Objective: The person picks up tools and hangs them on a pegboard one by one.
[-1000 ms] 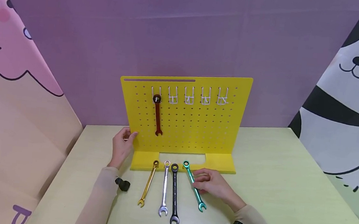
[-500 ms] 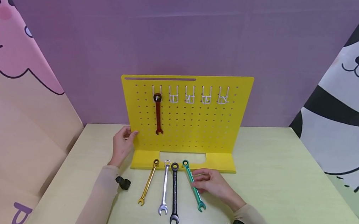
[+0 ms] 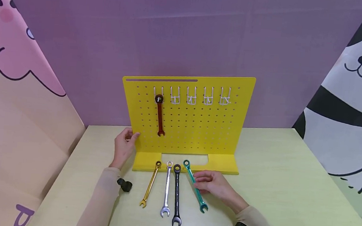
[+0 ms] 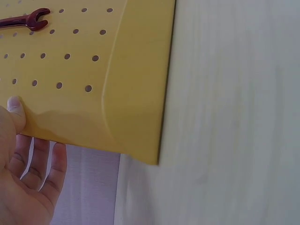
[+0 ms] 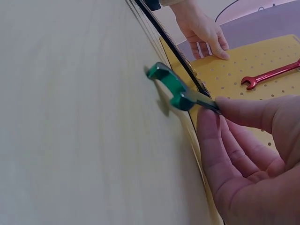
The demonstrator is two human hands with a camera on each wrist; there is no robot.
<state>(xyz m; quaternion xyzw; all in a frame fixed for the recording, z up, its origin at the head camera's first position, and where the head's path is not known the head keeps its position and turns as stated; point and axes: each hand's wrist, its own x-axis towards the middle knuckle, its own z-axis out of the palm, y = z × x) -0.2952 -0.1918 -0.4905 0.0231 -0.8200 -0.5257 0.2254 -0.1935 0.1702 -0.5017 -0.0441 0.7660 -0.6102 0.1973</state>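
Observation:
My left hand (image 3: 123, 149) holds the left edge of a yellow pegboard (image 3: 195, 130); the left wrist view has its thumb (image 4: 16, 112) on the front and the other fingers behind. Between thumb and fingers, my right hand (image 3: 216, 186) pinches a green combination wrench (image 3: 203, 204) by its shank. Its ring end tilts toward the board's base, and its open end (image 5: 171, 86) appears just above the table in the right wrist view. A dark red wrench (image 3: 160, 117) hangs by its ring from the leftmost hook.
Gold (image 3: 150, 185), silver (image 3: 167, 188) and black (image 3: 177, 195) wrenches lie on the pale table (image 3: 278, 182), ring ends at the board's base (image 3: 223, 164). Several white hooks (image 3: 191, 96) line the board's upper part, right of the red wrench. A purple wall (image 3: 188, 31) stands behind.
The green wrench's ring end has shifted slightly up and left, with my right hand still on it. My left hand stays at the board's edge; the other wrenches have not moved.

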